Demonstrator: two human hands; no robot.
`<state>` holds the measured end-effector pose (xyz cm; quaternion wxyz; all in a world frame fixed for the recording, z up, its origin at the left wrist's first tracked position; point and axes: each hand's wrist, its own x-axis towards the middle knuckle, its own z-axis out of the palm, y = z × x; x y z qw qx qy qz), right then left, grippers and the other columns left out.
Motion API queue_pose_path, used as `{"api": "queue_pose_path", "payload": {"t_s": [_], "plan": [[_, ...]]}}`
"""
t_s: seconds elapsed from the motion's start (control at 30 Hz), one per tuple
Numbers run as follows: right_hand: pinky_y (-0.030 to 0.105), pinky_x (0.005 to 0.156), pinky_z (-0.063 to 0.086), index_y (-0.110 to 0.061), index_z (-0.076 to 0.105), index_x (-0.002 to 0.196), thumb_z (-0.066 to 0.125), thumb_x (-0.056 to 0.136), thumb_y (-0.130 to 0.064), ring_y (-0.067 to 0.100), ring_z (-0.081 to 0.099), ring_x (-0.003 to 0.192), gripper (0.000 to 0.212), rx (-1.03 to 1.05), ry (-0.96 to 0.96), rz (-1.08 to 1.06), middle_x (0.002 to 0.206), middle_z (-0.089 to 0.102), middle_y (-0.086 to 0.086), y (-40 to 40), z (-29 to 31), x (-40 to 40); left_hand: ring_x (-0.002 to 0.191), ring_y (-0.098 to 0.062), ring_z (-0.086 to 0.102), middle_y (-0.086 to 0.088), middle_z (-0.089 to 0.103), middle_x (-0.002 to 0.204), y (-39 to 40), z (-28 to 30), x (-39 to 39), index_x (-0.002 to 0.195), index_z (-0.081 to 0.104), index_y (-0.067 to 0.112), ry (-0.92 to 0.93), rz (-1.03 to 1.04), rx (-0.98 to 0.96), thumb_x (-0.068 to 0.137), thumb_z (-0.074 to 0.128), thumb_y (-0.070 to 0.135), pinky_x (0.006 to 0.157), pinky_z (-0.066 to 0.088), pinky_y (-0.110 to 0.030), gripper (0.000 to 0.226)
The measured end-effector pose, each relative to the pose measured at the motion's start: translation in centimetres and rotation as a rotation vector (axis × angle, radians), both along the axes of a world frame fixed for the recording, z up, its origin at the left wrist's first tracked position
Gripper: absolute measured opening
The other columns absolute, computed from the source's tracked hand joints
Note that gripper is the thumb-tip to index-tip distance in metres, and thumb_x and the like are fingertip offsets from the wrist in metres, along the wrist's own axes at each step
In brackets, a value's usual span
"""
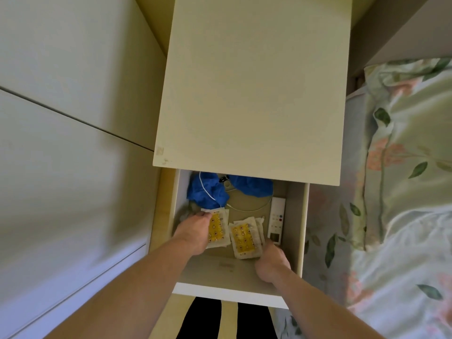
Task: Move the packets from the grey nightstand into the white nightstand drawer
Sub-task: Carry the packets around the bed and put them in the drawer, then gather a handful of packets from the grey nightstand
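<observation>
The white nightstand (254, 89) stands in front of me with its drawer (230, 293) pulled out. Both my hands are inside the drawer. My left hand (194, 232) grips a stack of white packets with yellow patterned fronts (217, 228) at its left side. My right hand (271, 261) holds a second stack of the same packets (243, 238) at its lower right corner. Both stacks lie low in the drawer; whether they rest on its floor I cannot tell. The grey nightstand is out of view.
Inside the drawer lie crumpled blue cloth (208, 189) at the back, a thin white cable (244, 207) and a white remote control (276, 220) along the right wall. A bed with floral bedding (403, 167) is on the right, white cupboard doors (73, 118) on the left.
</observation>
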<state>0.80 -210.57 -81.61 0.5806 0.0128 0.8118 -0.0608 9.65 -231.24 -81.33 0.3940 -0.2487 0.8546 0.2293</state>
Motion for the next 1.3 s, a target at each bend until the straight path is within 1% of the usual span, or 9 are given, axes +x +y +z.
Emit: {"api": "queue_pose_path", "payload": {"t_s": [0.17,0.27,0.43,0.53,0.67,0.87,1.07,1.23,1.3], "plan": [[0.032,0.108,0.046,-0.025,0.035,0.155,0.058,0.089,0.002,0.022,0.048,0.137,0.074,-0.097,0.021,0.037,0.151,0.046,0.001,0.5,3.8,0.0,0.127,-0.017,0.051,0.004,0.052,0.142,0.6,2.5,0.6,0.144,0.049,0.025,0.061,0.025,0.061,0.088,0.075,0.018,0.107,0.049,-0.036,0.062],[0.031,0.107,0.047,-0.030,0.036,0.155,0.059,0.092,-0.008,0.019,0.048,0.138,0.070,-0.195,0.054,0.078,0.155,0.037,-0.007,1.6,7.0,0.9,0.130,-0.015,0.049,0.007,0.047,0.147,1.6,5.4,1.1,0.144,0.049,0.025,0.115,0.056,0.094,0.090,0.066,0.008,0.107,0.048,-0.034,0.059],[0.035,0.111,0.046,-0.028,0.041,0.150,0.061,0.093,-0.017,0.019,0.050,0.133,0.061,-0.258,0.122,0.071,0.147,0.042,-0.008,4.0,12.1,2.7,0.127,-0.015,0.050,0.006,0.048,0.145,2.5,10.4,4.0,0.140,0.053,0.025,0.118,0.133,0.104,0.090,0.057,0.002,0.104,0.046,-0.031,0.055],[0.034,0.109,0.047,-0.026,0.041,0.150,0.059,0.092,-0.017,0.019,0.049,0.134,0.061,-0.276,0.154,0.019,0.151,0.042,-0.007,5.6,17.4,4.4,0.133,-0.018,0.046,0.005,0.046,0.147,3.6,16.0,6.5,0.140,0.054,0.025,0.076,0.157,0.093,0.097,0.053,0.009,0.109,0.044,-0.033,0.046],[0.031,0.104,0.047,-0.027,0.044,0.148,0.061,0.094,-0.021,0.018,0.051,0.133,0.057,-0.320,0.240,-0.086,0.153,0.042,-0.007,6.3,25.0,6.0,0.130,-0.016,0.048,0.010,0.043,0.148,5.0,23.9,8.3,0.137,0.053,0.028,0.080,0.119,0.118,0.099,0.052,0.014,0.102,0.045,-0.029,0.040],[0.028,0.104,0.045,-0.029,0.047,0.147,0.060,0.097,-0.026,0.014,0.055,0.129,0.052,-0.341,0.449,-0.265,0.152,0.042,-0.010,8.9,35.0,9.1,0.133,-0.010,0.046,0.013,0.040,0.150,6.6,32.9,6.2,0.144,0.048,0.030,0.231,-0.165,0.208,0.100,0.056,0.023,0.110,0.042,-0.027,0.044],[0.026,0.099,0.046,-0.036,0.040,0.148,0.062,0.096,-0.034,0.008,0.053,0.127,0.057,-0.341,0.650,-0.536,0.149,0.044,-0.013,13.3,42.8,15.0,0.140,-0.013,0.038,0.013,0.038,0.152,9.8,42.3,3.0,0.148,0.043,0.030,0.389,-0.504,0.196,0.102,0.054,0.035,0.114,0.041,-0.035,0.047],[0.025,0.088,0.050,-0.039,0.035,0.150,0.062,0.096,-0.039,0.007,0.050,0.129,0.061,-0.364,0.785,-0.780,0.149,0.042,-0.014,19.5,48.3,21.4,0.140,-0.011,0.037,0.014,0.038,0.153,17.2,49.5,3.6,0.150,0.040,0.030,0.499,-0.765,0.223,0.103,0.052,0.038,0.114,0.039,-0.032,0.049],[0.027,0.094,0.050,-0.041,0.036,0.149,0.062,0.096,-0.040,0.004,0.050,0.126,0.059,-0.361,0.867,-0.860,0.150,0.040,-0.016,23.0,50.4,24.8,0.139,-0.011,0.039,0.014,0.040,0.151,21.7,51.9,4.9,0.150,0.041,0.030,0.554,-0.877,0.241,0.102,0.052,0.040,0.116,0.038,-0.032,0.050]]}}
